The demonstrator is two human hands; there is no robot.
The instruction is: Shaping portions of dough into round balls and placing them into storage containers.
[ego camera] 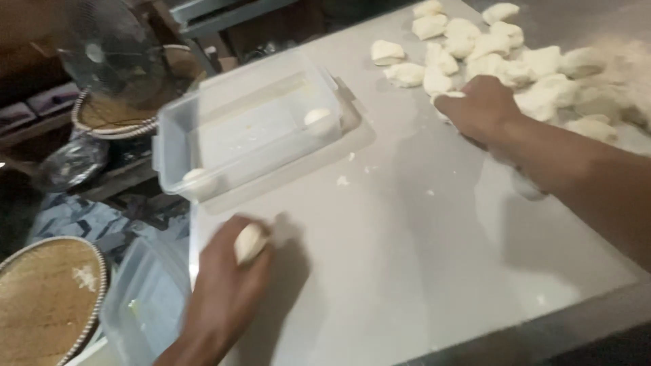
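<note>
1. A small, rounded ball of pale dough (249, 242) is held in the left hand (227, 291), near the front-left edge of the smooth grey worktop (407, 257). The grip is curled closed about the ball, with only its top showing between the fingers, as suits shaping by cupping.
2. The right hand (483, 108) is stretched to the far right of the worktop, where a heap of roughly cut white dough pieces (488, 54) is spread. Its fingers are bent down over one piece at the heap's near edge; whether that piece is gripped or only touched cannot be told.
3. A clear rectangular plastic container (251, 129) is set between the hands, just beyond the left one, within easy reach. Two rounded dough balls (317, 116) are lying inside, well apart at opposite corners.
4. Small dough crumbs (343, 181) are scattered on the worktop near the container.
5. A round woven tray (47, 298) is seen below the worktop at the left.
</note>
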